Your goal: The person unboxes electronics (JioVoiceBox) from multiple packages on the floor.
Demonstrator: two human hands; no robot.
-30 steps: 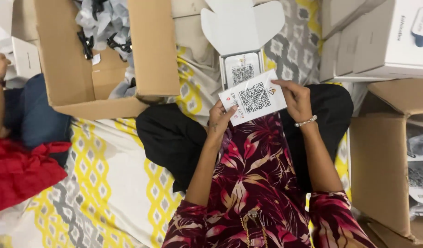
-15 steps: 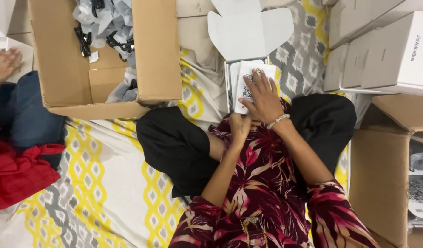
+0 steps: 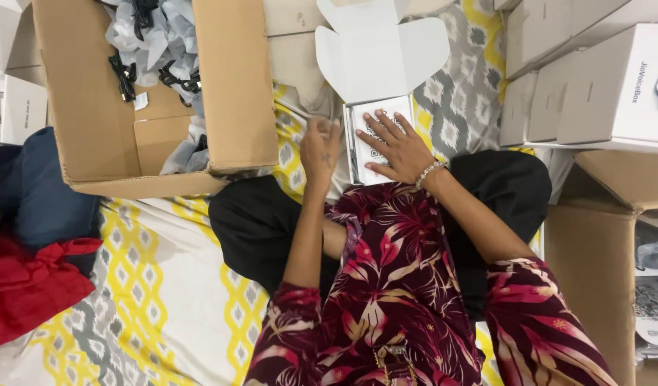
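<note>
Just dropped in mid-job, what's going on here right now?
A person sits cross-legged on a yellow and grey patterned sheet. Their right hand lies flat, fingers spread, on a printed card in a small open white box whose lid flaps stand open. The left hand rests just beside the box's left edge. A large cardboard box with bagged black cables sits to the left, and white boxes are stacked on the right.

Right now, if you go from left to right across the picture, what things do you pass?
Red cloth → big brown box → left hand → small white box with the right hand pressing a card into it → stack of white boxes.
</note>
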